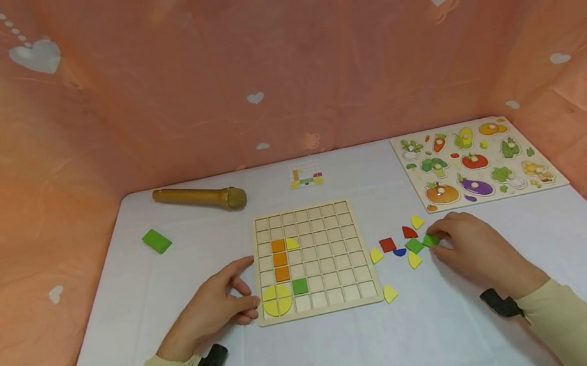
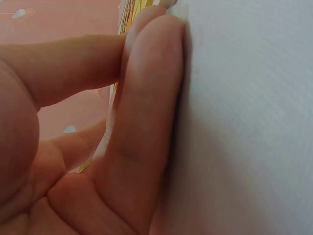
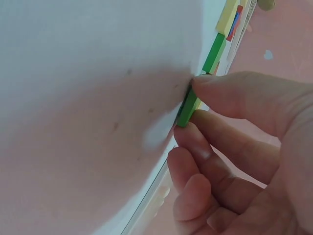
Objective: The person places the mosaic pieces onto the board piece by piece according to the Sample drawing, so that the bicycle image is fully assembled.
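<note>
The wooden grid board (image 1: 323, 318) lies in the middle of the white table. On it are three orange squares (image 1: 280, 260) in a column, a yellow quarter-circle (image 1: 292, 243), a yellow circle made of quarter pieces (image 1: 272, 308) and a green square (image 1: 300, 286). My left hand (image 1: 209, 304) rests at the board's left side, index finger and thumb touching its edge. To the right of the board, my right hand (image 1: 469, 244) pinches a green square tile (image 3: 190, 106) between thumb and fingers, close to the tabletop. Another green tile (image 1: 414, 245) lies just beside it.
Around the right hand lie a red square (image 1: 388, 245), a red quarter-circle (image 1: 409, 232), a blue half-circle (image 1: 400, 252) and several yellow quarter-circles (image 1: 390, 293). Farther back are a pattern card (image 1: 305, 174), a gold microphone (image 1: 197, 197), a green block (image 1: 156, 241) and a vegetable puzzle (image 1: 479, 165).
</note>
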Tool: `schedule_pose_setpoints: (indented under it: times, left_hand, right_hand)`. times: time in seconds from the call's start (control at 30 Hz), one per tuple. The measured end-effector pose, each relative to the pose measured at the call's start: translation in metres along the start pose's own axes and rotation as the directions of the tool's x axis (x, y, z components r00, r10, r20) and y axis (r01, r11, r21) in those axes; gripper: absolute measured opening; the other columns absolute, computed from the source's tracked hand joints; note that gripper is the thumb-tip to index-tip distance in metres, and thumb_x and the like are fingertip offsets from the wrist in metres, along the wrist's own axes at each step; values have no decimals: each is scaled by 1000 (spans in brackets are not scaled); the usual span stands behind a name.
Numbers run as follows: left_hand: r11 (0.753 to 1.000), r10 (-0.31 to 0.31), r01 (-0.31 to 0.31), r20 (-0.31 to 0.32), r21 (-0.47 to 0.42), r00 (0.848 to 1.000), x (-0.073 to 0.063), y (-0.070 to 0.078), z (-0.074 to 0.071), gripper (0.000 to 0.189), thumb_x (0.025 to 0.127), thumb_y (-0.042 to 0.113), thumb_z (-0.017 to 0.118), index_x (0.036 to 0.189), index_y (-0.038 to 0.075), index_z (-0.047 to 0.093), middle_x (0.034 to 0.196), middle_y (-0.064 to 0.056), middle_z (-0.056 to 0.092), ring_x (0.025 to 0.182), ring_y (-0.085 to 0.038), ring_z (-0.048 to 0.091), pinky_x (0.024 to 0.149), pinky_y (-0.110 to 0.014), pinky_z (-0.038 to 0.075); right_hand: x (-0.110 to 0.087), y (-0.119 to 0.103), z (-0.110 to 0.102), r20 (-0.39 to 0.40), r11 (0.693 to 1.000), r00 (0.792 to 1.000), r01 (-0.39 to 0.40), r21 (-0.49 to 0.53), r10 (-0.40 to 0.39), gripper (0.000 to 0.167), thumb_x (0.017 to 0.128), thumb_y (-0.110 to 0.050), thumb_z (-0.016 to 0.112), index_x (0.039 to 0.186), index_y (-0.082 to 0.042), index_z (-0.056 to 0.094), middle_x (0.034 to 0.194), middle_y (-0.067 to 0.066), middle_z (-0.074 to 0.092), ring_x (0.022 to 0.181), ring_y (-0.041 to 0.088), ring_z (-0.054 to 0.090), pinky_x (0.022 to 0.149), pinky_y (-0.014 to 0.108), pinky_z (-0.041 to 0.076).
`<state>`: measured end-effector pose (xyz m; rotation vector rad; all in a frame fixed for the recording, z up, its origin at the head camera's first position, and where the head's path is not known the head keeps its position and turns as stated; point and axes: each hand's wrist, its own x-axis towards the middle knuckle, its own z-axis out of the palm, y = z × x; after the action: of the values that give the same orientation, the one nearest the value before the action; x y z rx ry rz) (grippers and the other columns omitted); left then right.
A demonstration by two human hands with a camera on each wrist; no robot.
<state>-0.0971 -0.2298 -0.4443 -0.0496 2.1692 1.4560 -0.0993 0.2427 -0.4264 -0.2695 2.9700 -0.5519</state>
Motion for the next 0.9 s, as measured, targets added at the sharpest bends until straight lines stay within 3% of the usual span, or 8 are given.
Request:
schedule_pose_setpoints:
  times: [0.37, 0.6, 0.9]
  left_hand:
    - [1000, 6, -6, 1, 5, 1000, 0, 0, -1, 82, 95, 4, 81, 166, 17, 41, 112, -17, 56, 79, -21, 74, 71, -31, 69]
    - [1000, 4, -4, 3, -1, 1000, 1, 0, 0, 82, 95, 4, 81, 166, 17, 41, 112, -18, 55, 79, -21, 74, 71, -31, 69]
    - [999, 37, -38, 22, 3, 999, -1, 1, -1, 84, 95, 3, 81, 166, 12, 39, 111, -17, 55, 80, -20, 76, 69, -30, 68]
  right_hand:
    - [2, -19, -2, -8, 999, 1000, 14, 36, -13, 28, 97, -15, 79, 123, -4, 78, 118, 12, 75, 119, 37, 66, 105, 61, 59]
    - [13, -43, 5, -24, 993, 994, 112, 24, -111, 26, 93, -14, 83, 118, -7, 79, 106, 2, 73, 99, 21, 63, 90, 45, 63]
    - [25, -88, 23, -18, 965, 965, 263, 5, -263, 21, 91, -11, 84, 111, -9, 80, 100, -3, 69, 96, 16, 60, 84, 35, 60]
